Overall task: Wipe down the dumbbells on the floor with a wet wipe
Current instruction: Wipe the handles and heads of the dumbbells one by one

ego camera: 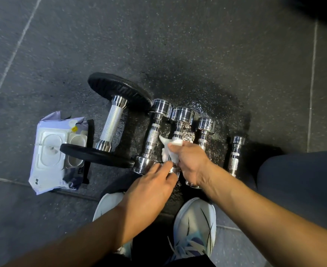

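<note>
Five dumbbells in a row on the floor: one big black-plate dumbbell on the left, then four chrome ones shrinking rightward. Right hand is clenched around a white wet wipe, pressed on the handle of the second chrome dumbbell. Left hand grips that dumbbell's near end, mostly hiding it. One wipes pack lies left, lid open. Dark speckled rubber tiles, wet and shiny around the chrome. Two white sneakers below, partly covered by arms.

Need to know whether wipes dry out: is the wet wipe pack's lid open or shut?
Open. The wet wipe pack lies flat on the floor, its hinged flap swung aside, leaving the oval dispensing recess uncovered.
</note>
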Tool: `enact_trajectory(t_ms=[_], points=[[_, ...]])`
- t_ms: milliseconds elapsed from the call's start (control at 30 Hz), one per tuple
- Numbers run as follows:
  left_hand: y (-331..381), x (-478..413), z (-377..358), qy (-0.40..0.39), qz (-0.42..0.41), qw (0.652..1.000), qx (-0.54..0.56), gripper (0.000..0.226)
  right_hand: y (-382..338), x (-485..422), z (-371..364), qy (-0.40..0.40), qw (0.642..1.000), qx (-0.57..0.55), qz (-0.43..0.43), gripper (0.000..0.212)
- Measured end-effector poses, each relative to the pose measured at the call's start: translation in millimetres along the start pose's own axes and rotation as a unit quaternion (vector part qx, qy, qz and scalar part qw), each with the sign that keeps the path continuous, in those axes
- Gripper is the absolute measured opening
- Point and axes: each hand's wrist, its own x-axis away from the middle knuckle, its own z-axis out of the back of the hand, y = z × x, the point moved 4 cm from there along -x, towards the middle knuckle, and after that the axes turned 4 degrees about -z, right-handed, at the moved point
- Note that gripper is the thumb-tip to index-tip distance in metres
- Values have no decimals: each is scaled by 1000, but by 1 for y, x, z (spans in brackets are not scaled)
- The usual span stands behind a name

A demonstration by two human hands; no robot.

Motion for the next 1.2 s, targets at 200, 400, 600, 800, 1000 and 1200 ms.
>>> enact_trajectory(t_ms=[200, 400, 600, 800, 1000, 1200], points=[[0, 1, 1, -14, 5, 1000, 5, 51, -39, -5, 2, 30, 998, -51, 37, 19], [3, 1, 7, -12, -7, 1000, 9, 41, -16, 6, 8, 110, 985, -40, 130, 32], [4, 2, 10, -4, -13, 1000, 12, 38, -18, 35, 3, 171, 938, 161, 256, 19], [4, 3, 13, -8, -18, 1000, 8, 52, -14, 34, 2, 141, 905, 341, 212, 40], [5, 3, 15, -23, -11, 1000, 2, 41, -24, 29, -5, 76, 978, 168, 96, 16], [6, 2, 18, -22, -12, 1000, 3, 48, -44, 20, -9, 45, 998, -22, 40, 23]])
